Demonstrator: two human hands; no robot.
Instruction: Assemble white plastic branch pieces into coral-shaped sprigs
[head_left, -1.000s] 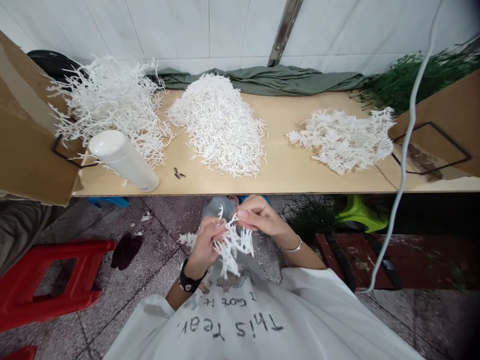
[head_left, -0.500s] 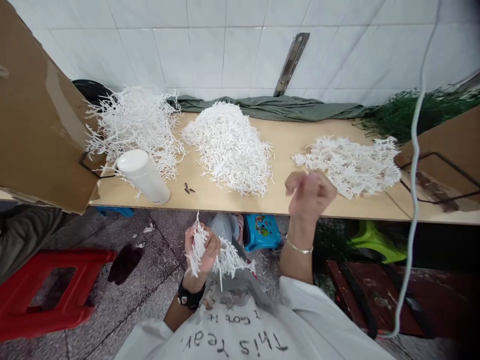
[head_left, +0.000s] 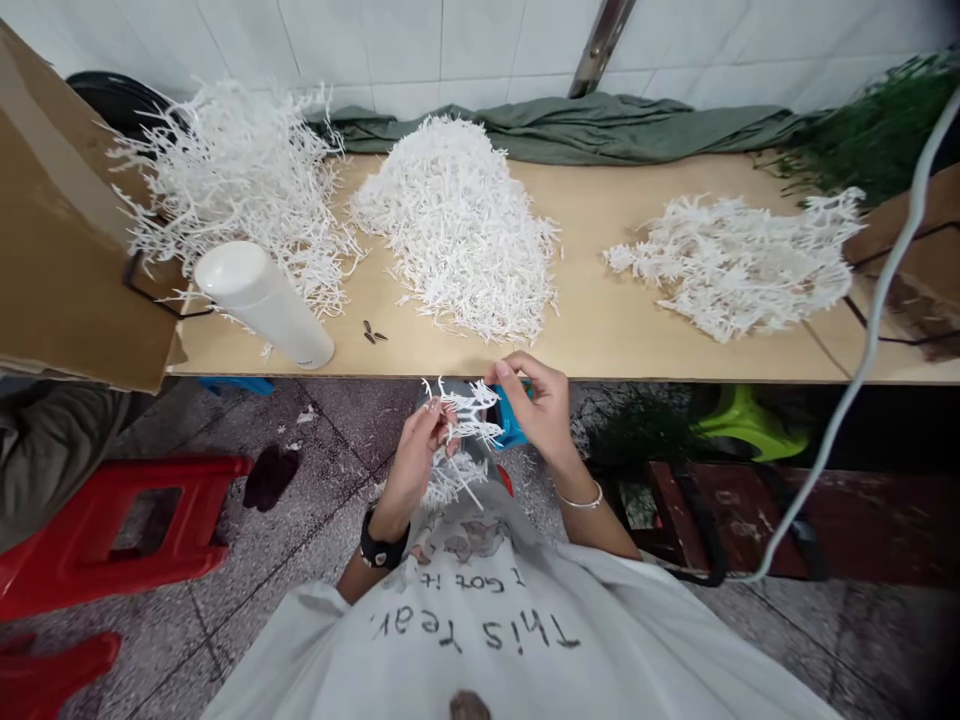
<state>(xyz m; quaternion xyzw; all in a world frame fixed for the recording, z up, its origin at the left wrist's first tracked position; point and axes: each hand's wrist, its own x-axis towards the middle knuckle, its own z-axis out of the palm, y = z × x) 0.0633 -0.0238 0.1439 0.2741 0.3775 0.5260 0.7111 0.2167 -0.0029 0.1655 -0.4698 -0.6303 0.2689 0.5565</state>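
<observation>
In the head view my left hand (head_left: 420,447) pinches a white branched plastic sprig (head_left: 471,412) just in front of the table edge. My right hand (head_left: 538,402) has thumb and forefinger closed at the sprig's upper right tips. More white sprigs (head_left: 454,478) lie below, over my lap. Beyond my hands, a heap of short white pieces (head_left: 465,235) rises in the middle of the table (head_left: 592,330). Long-branched white sprigs (head_left: 240,190) are piled at the left, and a flatter bunch of white sprigs (head_left: 742,260) rests at the right.
A white bottle (head_left: 262,305) stands at the front left, with a few dark seeds (head_left: 373,332) beside it. Cardboard (head_left: 67,230) borders the left side. A pale cable (head_left: 874,350) hangs at the right. Red stools (head_left: 180,520) and a green stool (head_left: 750,420) are below.
My right hand has come left and down from near the right bunch to the sprig in my left hand. My left hand has moved up and right. The view has tilted down.
</observation>
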